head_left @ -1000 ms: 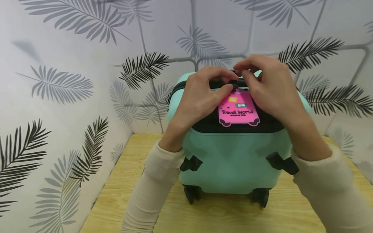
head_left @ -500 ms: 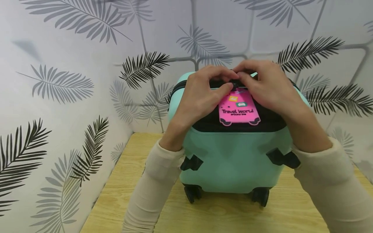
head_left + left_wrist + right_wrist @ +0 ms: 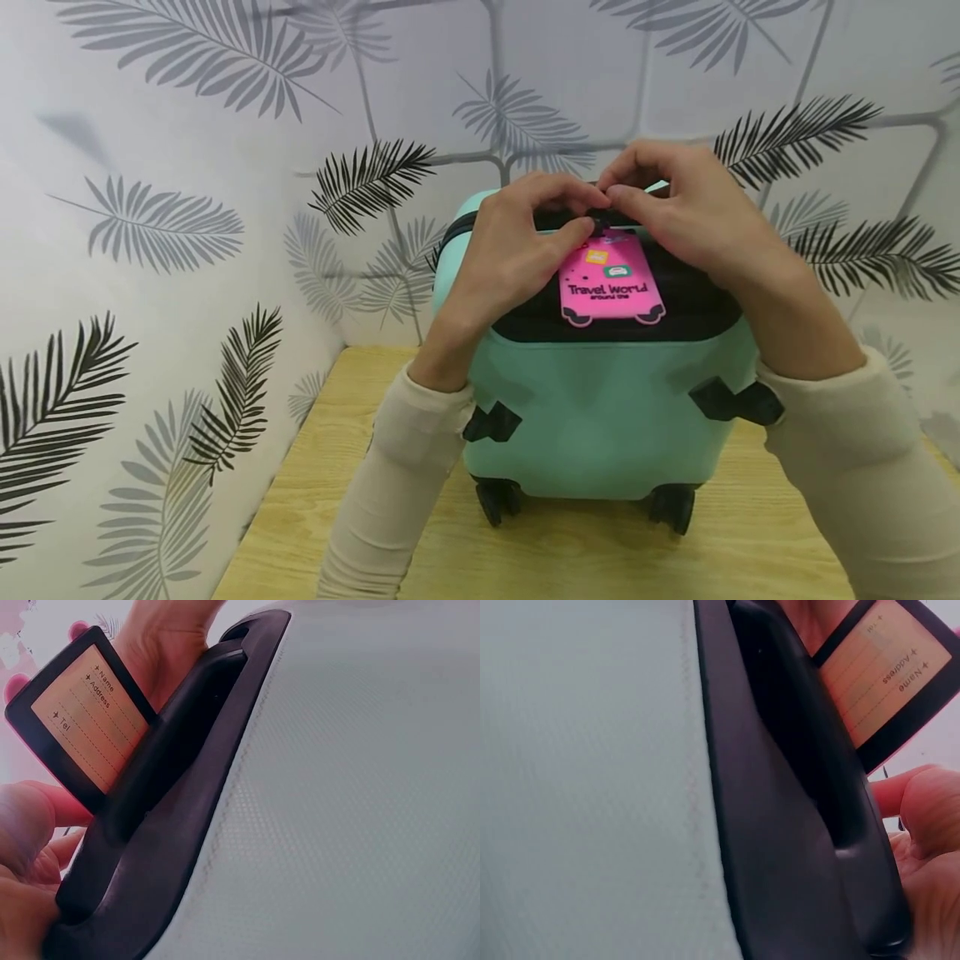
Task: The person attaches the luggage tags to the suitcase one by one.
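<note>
A pink luggage tag lettered "Travel World" hangs at the top of a mint-green suitcase. My left hand pinches the dark strap at the tag's upper end between thumb and fingers. Close beside it, my right hand has thumb and fingertips bent together over the same strap, whose end is mostly hidden. Both wrist views show the tag's back, a dark frame round a name and address card, standing behind the suitcase's black carry handle.
The suitcase stands on black wheels on a wood-grain table. Two black foot pieces jut from its near side. A wall with a feather pattern rises close behind and along the left.
My right hand dipped toward the left fingertips, then rose slightly again, its fingertips now meeting by the strap. The left hand keeps its grip, and the tag hangs almost in the same place.
</note>
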Demonstrator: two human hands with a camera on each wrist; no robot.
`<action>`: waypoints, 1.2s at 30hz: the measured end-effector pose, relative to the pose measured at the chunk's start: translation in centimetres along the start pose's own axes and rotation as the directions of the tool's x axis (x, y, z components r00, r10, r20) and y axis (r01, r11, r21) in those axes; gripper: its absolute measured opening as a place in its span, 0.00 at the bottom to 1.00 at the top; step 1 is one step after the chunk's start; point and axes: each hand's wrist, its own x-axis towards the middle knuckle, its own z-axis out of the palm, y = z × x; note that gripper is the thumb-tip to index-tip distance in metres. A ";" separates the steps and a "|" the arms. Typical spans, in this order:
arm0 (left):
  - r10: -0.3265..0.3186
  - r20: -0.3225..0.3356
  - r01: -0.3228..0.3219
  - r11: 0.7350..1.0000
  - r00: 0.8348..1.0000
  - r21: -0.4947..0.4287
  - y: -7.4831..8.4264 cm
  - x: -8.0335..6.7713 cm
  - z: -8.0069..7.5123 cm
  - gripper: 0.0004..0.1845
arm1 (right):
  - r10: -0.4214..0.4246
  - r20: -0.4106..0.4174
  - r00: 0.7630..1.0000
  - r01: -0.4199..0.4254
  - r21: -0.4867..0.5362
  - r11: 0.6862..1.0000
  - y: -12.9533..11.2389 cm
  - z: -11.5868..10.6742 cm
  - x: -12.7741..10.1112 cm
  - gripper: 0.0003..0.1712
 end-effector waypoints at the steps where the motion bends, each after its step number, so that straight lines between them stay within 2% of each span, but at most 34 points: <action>1: 0.001 -0.001 -0.001 1.000 1.000 -0.003 0.0 0.0 0.0 0.08 | 0.006 0.001 1.000 -0.006 0.009 1.000 0.0 0.0 0.0 0.10; 11: 0.023 -0.007 -0.023 1.000 1.000 -0.011 -0.2 0.1 0.2 0.08 | 0.050 -0.044 0.998 -0.051 -0.018 0.999 -0.3 0.6 0.5 0.13; 15: 0.039 -0.007 -0.039 0.999 0.999 -0.006 -0.3 0.1 0.3 0.07 | 0.034 -0.076 0.997 -0.035 -0.021 0.999 -0.2 0.8 0.4 0.12; 23: 0.045 -0.018 -0.046 0.999 0.999 -0.004 -0.2 0.2 0.1 0.06 | 0.005 -0.023 1.000 -0.004 0.035 0.999 -0.1 0.7 0.4 0.12; 30: 0.045 -0.021 -0.045 0.999 0.999 0.009 -0.2 0.1 0.1 0.05 | -0.024 -0.086 0.996 0.031 0.076 0.997 -0.1 1.3 0.6 0.07; 36: 0.049 -0.024 -0.049 0.999 0.998 0.014 -0.1 0.1 0.3 0.05 | -0.015 -0.110 0.994 0.018 0.022 1.000 -0.2 1.4 0.4 0.08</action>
